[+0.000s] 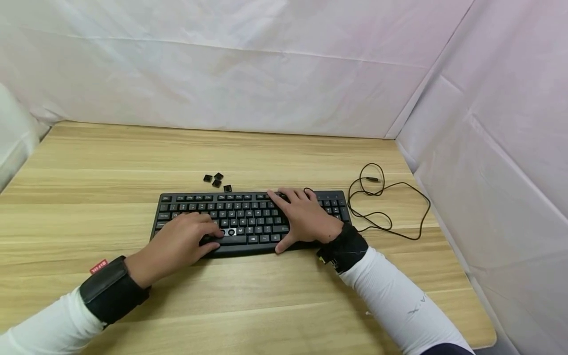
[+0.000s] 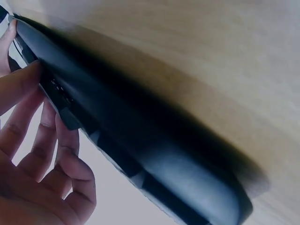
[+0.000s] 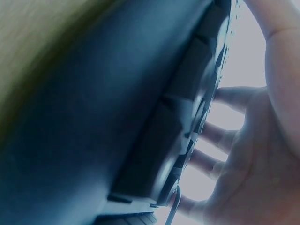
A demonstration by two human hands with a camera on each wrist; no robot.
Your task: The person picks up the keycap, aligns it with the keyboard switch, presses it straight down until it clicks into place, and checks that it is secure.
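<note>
Computer keyboard (image 1: 250,224) lies beneath both hands: the left hand (image 1: 186,237) bends its fingers at the lower keys (image 1: 233,240), any pinch hidden; the right hand (image 1: 305,218) spreads wide across it, fingers unclosed. Without that brace, it might skid into the loose keycaps (image 1: 217,183) behind. Below, wood-grain table (image 1: 266,305); around, white fabric walls (image 1: 199,88).

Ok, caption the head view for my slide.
Left hand and right hand on a black computer keyboard, four loose keycaps behind it.

Wht sleeves (image 1: 392,298), blk wristbands (image 1: 113,291), red tag (image 1: 98,266)
</note>
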